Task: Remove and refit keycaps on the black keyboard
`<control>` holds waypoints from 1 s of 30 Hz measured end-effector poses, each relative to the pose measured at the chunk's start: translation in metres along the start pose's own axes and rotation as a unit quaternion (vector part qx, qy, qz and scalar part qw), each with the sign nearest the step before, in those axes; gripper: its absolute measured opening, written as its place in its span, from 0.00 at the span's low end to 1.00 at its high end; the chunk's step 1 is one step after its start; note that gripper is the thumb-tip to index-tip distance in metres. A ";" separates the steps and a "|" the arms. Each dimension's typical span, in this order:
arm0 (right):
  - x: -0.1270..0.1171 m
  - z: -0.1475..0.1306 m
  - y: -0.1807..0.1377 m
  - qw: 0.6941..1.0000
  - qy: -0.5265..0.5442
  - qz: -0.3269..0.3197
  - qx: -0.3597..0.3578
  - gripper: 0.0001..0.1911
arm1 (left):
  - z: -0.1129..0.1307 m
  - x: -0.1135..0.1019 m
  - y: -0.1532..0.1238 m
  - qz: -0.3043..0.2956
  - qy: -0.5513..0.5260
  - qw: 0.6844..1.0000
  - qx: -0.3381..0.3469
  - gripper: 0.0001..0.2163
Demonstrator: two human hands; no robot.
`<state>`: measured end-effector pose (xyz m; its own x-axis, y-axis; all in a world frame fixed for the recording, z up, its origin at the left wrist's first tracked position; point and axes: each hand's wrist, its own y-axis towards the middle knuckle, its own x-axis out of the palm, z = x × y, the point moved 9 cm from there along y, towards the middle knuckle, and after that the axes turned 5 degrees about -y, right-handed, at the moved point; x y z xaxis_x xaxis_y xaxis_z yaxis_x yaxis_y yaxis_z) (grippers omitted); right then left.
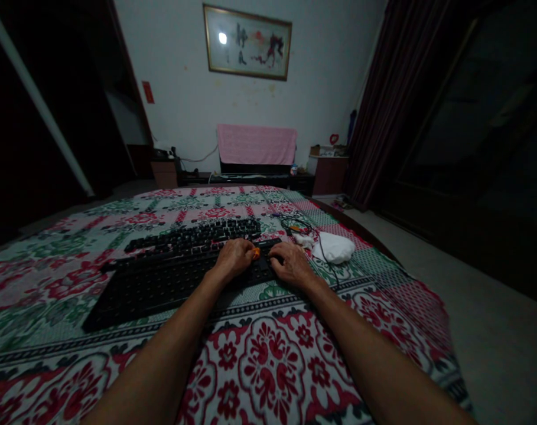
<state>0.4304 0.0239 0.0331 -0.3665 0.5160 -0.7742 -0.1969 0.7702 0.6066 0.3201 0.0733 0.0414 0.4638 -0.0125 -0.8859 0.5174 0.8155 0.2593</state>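
Observation:
A black keyboard (157,289) lies slantwise on the patterned cloth, with rows of small studs where keycaps would sit. Over its right part, my left hand (236,256) is closed, its fingertips pinched on a small orange piece (256,252) too dim to name exactly. My right hand (292,263) rests at the keyboard's right end, fingers curled and thumb bent in against it; what lies under the fingertips is hidden. Behind the keyboard, many loose black keycaps (192,235) are laid out in rows, partly hidden by my left hand.
Right of my right hand lie a crumpled white bag (334,248), a black cable (324,251) and another orange item (295,229). A floral cloth (268,366) covers the surface. Beyond stand a low cabinet (330,174) and a screen draped with a pink towel (257,144).

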 end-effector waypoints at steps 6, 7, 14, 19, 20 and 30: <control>0.002 0.000 -0.001 1.000 0.001 0.000 0.001 0.08 | -0.004 0.008 -0.001 0.035 0.032 0.999 -0.025 0.12; 0.003 0.000 -0.001 1.000 0.001 0.001 0.004 0.08 | -0.004 0.010 -0.001 0.031 0.041 0.998 -0.028 0.12; 0.004 0.002 -0.001 1.000 0.000 0.002 0.013 0.07 | 0.001 0.016 -0.003 -0.005 0.117 0.993 -0.022 0.13; 0.004 0.003 0.000 1.000 0.009 -0.001 0.017 0.07 | 0.002 0.005 -0.003 0.062 0.034 0.997 -0.024 0.12; 0.003 0.002 0.000 1.000 0.015 0.002 0.017 0.07 | 0.000 -0.001 -0.004 0.094 -0.001 0.995 -0.029 0.12; -0.006 -0.017 0.007 0.993 0.111 0.048 0.011 0.09 | -0.022 0.007 0.000 0.158 -0.311 0.933 -0.090 0.10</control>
<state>0.4154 0.0198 0.0447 -0.5736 0.4942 -0.6533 -0.1320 0.7314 0.6691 0.3075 0.0856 0.0268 0.9297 -0.0421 -0.3658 0.1797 0.9189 0.3511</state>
